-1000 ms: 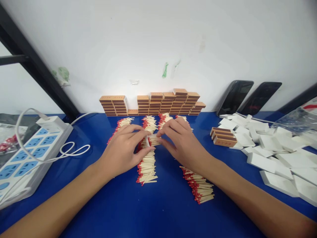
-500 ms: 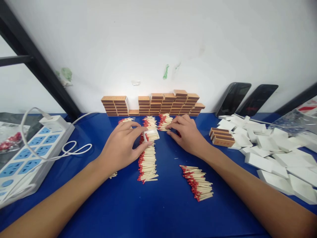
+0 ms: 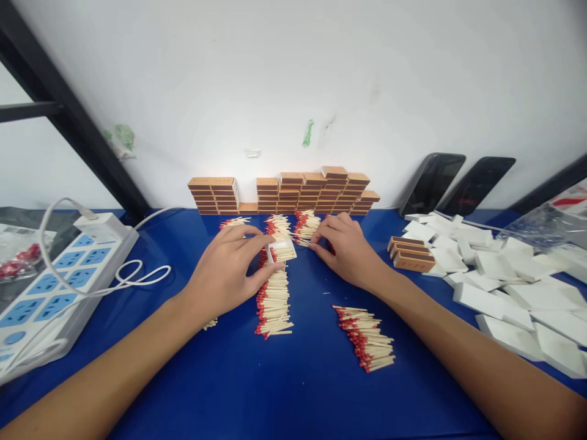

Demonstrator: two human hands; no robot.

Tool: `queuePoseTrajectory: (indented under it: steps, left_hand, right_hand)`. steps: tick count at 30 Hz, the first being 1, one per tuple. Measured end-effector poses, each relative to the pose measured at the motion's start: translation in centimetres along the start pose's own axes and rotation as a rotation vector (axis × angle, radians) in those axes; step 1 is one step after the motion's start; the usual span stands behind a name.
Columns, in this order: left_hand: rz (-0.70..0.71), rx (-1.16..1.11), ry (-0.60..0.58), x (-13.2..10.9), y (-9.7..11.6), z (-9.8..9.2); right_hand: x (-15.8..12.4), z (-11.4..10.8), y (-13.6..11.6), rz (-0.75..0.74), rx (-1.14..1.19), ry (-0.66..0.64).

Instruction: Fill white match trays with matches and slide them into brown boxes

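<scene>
My left hand [image 3: 229, 263] pinches a small white matchbox tray [image 3: 287, 247] between thumb and fingers, tilted, with some red-tipped matches inside. Beneath it a long row of matches [image 3: 275, 299] lies on the blue table, heads to the left. My right hand [image 3: 343, 247] has its thumb and fingertips closed at the stick ends of another match pile [image 3: 306, 224], pinching at a match; its fingers partly hide the spot. Closer to me, to the right, lies a separate heap of matches [image 3: 367, 339].
Stacked matchboxes [image 3: 312, 192] line the wall. Three matchbox sleeves [image 3: 413, 253] stand beside many white trays [image 3: 499, 263] on the right. Two dark phones [image 3: 435, 180] lean at the back. A power strip [image 3: 64, 281] with a white cable [image 3: 142, 278] occupies the left.
Hardly anything differs. My right fingertips have shifted very slightly at the edge of the match pile, while my left hand keeps the tray in the same place.
</scene>
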State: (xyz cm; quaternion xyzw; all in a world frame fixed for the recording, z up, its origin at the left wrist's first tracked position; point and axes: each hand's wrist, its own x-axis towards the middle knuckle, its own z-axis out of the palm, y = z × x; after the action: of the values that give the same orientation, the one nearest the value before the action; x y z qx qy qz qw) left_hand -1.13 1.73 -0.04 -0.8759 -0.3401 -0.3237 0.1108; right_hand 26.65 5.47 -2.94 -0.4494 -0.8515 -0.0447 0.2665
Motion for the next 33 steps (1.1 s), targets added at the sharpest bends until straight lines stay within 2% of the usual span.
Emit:
queuePoseTrajectory:
  steps: [10, 24, 33]
  left_hand:
    - [0.007, 0.012, -0.01, 0.0, -0.1, 0.1]
    - [0.012, 0.009, -0.007, -0.1, -0.1, 0.0]
    - [0.016, 0.01, -0.017, 0.1, 0.0, 0.0]
  right_hand:
    - [-0.1, -1.3, -1.5, -0.036, -0.091, -0.068]
    - [-0.3, -0.7, -1.1, -0.035, -0.085, -0.053]
    - [-0.2, -0.7, -1.3, -0.037, -0.004, -0.067]
